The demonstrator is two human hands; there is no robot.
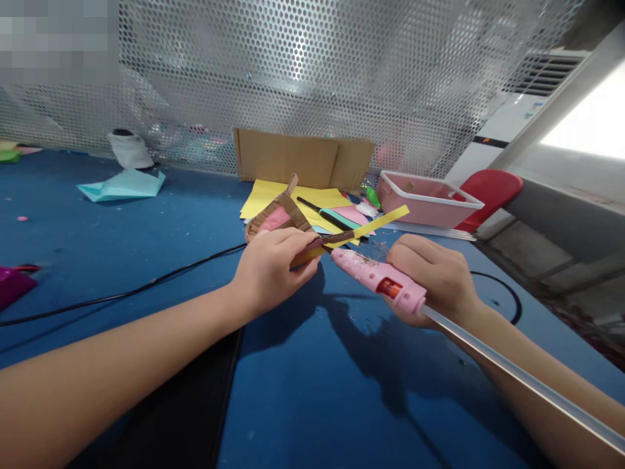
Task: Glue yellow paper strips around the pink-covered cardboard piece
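My left hand (273,267) is closed in a pinch on a yellow paper strip (381,223), which slants up to the right above the blue table (293,391). A brown cardboard craft piece (276,215) with pink inside sits just behind that hand. My right hand (434,277) is wrapped round a pink glue gun (378,277). The gun's nozzle touches the strip close to my left fingers. A clear glue stick (512,378) runs out of the gun's back along my right forearm.
Yellow, pink and teal paper sheets (293,195) with a black pen lie behind the hands. A cardboard panel (303,159) leans on the perforated metal screen. A pink tray (430,198) stands at the right, a folded teal paper (122,185) at the left. A black cable (122,293) crosses the table.
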